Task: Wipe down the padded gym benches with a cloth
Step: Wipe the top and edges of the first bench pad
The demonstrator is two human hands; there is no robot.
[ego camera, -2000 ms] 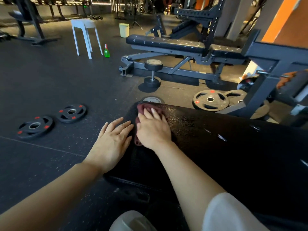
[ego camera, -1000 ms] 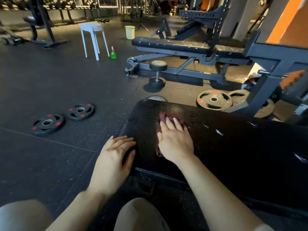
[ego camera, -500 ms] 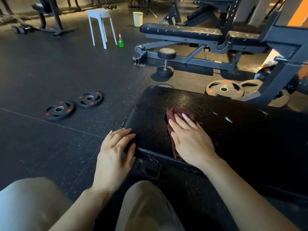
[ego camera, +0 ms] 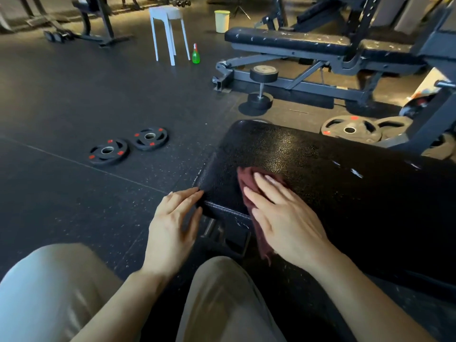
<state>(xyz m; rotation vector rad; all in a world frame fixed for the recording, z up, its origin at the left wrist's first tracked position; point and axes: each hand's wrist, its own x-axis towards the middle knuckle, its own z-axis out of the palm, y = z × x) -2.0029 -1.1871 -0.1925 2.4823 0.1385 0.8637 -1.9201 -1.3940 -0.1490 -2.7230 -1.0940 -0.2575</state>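
A black padded bench [ego camera: 320, 169] fills the right foreground, its textured top shining wet. My right hand [ego camera: 283, 215] lies flat with straight fingers on a dark red cloth [ego camera: 249, 193], pressing it onto the pad at the near edge; part of the cloth hangs down over that edge. My left hand [ego camera: 172, 225] is open at the bench's near left corner, fingertips touching the edge. A second padded bench [ego camera: 291, 40], scuffed with white marks, stands at the back.
Two small black weight plates [ego camera: 128, 145] lie on the rubber floor to the left. A dumbbell [ego camera: 261, 87] stands on end ahead, larger plates [ego camera: 350, 129] at right. A white stool [ego camera: 167, 33], green spray bottle [ego camera: 196, 55] and pale bin [ego camera: 222, 21] are farther back. My knees are below.
My right hand has drawn the cloth from the far end of the pad back to the near edge, where it now hangs over. My left hand slid back to the near corner.
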